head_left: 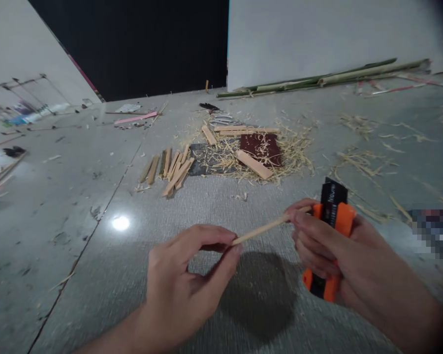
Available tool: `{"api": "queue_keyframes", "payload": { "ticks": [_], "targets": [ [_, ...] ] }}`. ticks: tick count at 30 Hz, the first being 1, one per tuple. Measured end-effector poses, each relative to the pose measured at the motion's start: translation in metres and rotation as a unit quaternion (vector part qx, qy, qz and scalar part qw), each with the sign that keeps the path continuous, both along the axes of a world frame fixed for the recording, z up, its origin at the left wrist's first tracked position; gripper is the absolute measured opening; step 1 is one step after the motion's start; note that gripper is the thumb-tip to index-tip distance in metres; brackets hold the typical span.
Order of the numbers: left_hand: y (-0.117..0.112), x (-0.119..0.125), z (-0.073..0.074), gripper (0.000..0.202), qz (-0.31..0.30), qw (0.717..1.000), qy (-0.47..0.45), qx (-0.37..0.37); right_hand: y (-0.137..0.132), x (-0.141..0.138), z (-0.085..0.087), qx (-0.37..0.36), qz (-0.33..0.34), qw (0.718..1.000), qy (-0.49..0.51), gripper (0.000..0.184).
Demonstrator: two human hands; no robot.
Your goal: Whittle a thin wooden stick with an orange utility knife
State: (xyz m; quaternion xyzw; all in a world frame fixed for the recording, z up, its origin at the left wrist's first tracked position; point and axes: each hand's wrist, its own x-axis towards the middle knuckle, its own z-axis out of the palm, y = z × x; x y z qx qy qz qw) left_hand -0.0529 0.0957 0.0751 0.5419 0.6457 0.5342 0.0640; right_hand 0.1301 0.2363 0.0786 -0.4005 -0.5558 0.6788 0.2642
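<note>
Between my two hands a thin bamboo stick (262,229) is held above the floor, slanting up to the right. My left hand (192,275) pinches its left end between thumb and fingertips. The thumb and forefinger of my right hand (328,246) pinch the other end. Against the palm and lower fingers, that same hand also grips an orange and black utility knife (341,221), its wide black end pointing up. Part of the knife is covered by the fingers.
Ahead lie several split bamboo pieces (175,169), a dark red sheet (262,147) and curly shavings (297,150). Long green bamboo poles (280,86) rest along the wall. A pink strip (136,118) is at far left. The grey floor (107,275) has scattered scraps.
</note>
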Motion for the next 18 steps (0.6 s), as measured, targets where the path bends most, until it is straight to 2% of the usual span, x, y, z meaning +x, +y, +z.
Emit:
{"api": "queue_keyframes", "payload": {
  "ticks": [5, 10, 18],
  "targets": [
    [0.0009, -0.0011, 0.0031, 0.016, -0.003, 1.0, 0.0, -0.026, -0.0013, 0.0, 0.0009, -0.025, -0.04, 0.999, 0.001, 0.04],
    [0.0021, -0.0013, 0.0048, 0.016, -0.017, 0.999, -0.002, -0.031, -0.0036, -0.0028, 0.0035, -0.055, -0.054, 0.997, 0.003, 0.042],
    [0.0027, 0.0009, 0.0089, 0.016, -0.015, 0.996, -0.072, -0.048, -0.0043, -0.0056, 0.0048, -0.051, -0.083, 0.995, -0.02, 0.045]
  ]
}}
